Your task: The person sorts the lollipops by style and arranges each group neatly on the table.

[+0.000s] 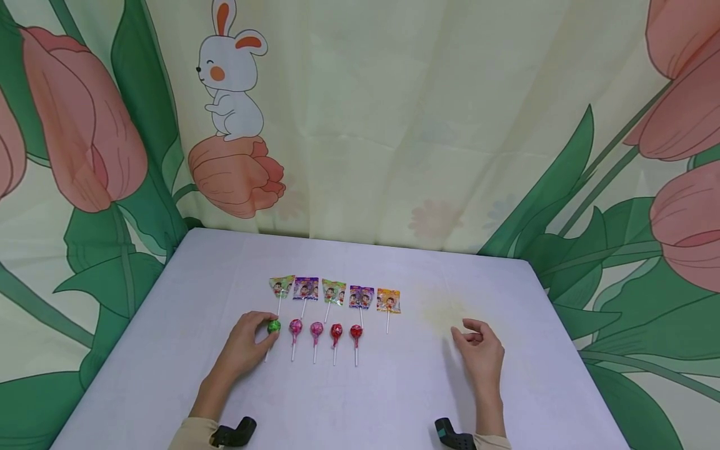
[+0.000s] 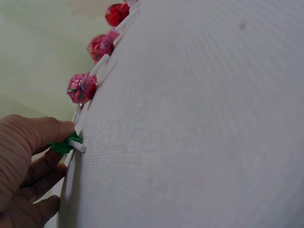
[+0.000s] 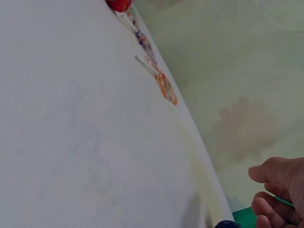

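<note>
My left hand [image 1: 243,345] pinches a round green lollipop [image 1: 274,326] by its head, at the left end of a row on the table. In the left wrist view, the thumb [image 2: 50,130] lies against the lollipop's green wrapper [image 2: 61,147], its white stick pointing outward. Beside it in the row are two pink lollipops [image 1: 295,327] and two red lollipops [image 1: 356,332], sticks toward me. Apart from the candy, on the right, my right hand [image 1: 480,356] hovers above the table with loosely curled fingers and nothing in them.
Behind the round ones runs a row of several flat-wrapped lollipops, from a green packet [image 1: 281,285] to an orange packet [image 1: 389,300]. A white cloth covers the table [image 1: 405,387]. A tulip-and-rabbit curtain [image 1: 360,125] hangs behind. A dark fuzzy thing [image 3: 227,224] shows only partly.
</note>
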Demonstrator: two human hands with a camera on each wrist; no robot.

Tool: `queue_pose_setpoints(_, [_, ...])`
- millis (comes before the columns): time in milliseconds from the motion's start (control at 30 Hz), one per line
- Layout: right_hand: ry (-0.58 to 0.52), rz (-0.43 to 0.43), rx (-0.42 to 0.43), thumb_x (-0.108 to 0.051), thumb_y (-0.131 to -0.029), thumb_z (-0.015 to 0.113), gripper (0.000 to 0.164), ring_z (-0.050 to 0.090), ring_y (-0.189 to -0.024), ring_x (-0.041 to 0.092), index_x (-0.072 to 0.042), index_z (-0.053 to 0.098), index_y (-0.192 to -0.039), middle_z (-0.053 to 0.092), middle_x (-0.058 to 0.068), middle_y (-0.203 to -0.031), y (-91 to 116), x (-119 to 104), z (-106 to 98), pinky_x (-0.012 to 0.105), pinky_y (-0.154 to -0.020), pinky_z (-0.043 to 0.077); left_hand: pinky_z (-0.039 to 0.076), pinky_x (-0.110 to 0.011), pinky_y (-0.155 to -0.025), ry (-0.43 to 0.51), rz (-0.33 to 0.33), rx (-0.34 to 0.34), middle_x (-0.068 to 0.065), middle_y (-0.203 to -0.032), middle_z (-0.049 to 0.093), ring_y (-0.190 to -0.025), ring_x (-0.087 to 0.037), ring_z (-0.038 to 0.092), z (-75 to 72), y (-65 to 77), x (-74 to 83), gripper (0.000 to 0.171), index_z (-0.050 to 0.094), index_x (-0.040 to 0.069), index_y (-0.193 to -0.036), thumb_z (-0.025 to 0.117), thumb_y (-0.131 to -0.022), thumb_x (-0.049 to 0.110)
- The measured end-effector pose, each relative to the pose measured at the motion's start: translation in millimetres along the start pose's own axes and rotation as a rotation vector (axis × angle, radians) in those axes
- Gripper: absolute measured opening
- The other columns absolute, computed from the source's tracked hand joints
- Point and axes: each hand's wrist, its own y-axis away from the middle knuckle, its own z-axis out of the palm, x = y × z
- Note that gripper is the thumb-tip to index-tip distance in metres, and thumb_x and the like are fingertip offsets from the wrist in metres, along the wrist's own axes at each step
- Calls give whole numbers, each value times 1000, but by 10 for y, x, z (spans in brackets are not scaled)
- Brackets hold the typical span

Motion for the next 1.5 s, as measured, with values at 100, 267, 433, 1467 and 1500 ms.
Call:
queue_pose_setpoints(100, [15,13,-4,-14,-87,81,31,57,-73,2,-3,71,-114,74,17,-103,-6,16,-29,9,-63,43,46,-56,-108,2,4,5,-18,-125,64,-125,-39,55,-1,5,2,36,67,0,-122,77,-89,7])
queue_pose_setpoints(267, [30,28,-12,-17,-89,79,33,56,-76,4,-2,69,-117,72,19,-108,-4,36,-71,7,-64,42,47,-56,-106,-2,19,21,-18,-123,65,-123,-39,57,7,14,3,35,68,0,-121,78,-88,7])
queue_pose_setpoints(433, [51,47,-1,-19,-89,80,35,56,-76,2,-3,69,-118,72,18,-108,2,89,-89,7,-63,42,48,-56,-105,4,25,29,-18,-122,66,-122,-39,57,24,9,-14,35,68,0,-120,78,-88,7])
queue_pose_setpoints(1467, [141,51,-28,-10,-86,79,32,57,-74,13,2,68,-114,71,18,-92,8,290,-65,19,-55,43,46,-56,-108,-10,5,14,-19,-125,64,-125,-39,55,17,-1,-9,36,67,0,-122,77,-89,8])
queue_pose_setpoints(1500, [140,50,-27,-10,-87,79,32,57,-74,14,2,68,-114,71,18,-92,8,291,-64,19,-54,43,46,-56,-108,-10,8,16,-19,-125,64,-124,-39,55,17,-1,-9,36,67,0,-122,77,-89,8])
